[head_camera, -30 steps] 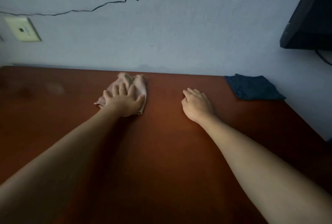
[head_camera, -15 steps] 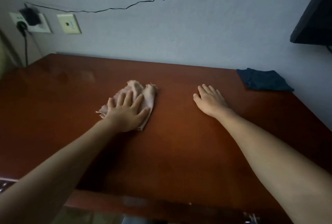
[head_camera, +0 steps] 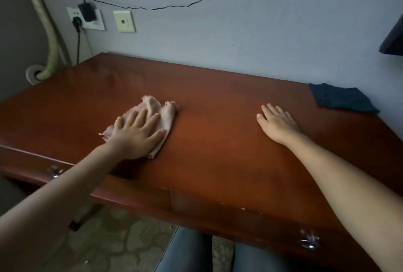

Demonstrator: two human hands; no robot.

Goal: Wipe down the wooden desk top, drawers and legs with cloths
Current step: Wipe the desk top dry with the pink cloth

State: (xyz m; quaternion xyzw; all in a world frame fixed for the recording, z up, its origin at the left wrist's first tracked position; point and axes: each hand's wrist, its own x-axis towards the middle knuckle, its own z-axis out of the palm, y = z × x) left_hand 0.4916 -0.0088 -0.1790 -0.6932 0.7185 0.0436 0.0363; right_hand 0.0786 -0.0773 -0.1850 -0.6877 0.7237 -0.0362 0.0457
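Person, seen from a head-worn camera. Two forearms, bare from the frame edge to the wrist; no sleeves, cuffs, watch, rings or bracelets show. Left hand: bare, no glove. Right hand: bare, no glove; nails short and unpainted. Legs at the bottom edge: blue denim trousers, both thighs partly shown.

You have nothing to read here — no lettering, brand, number or sign stands legibly on anything in view. The pale wall plate carries small marks, but they are too blurred to make out — and so is the socket plate beside it.
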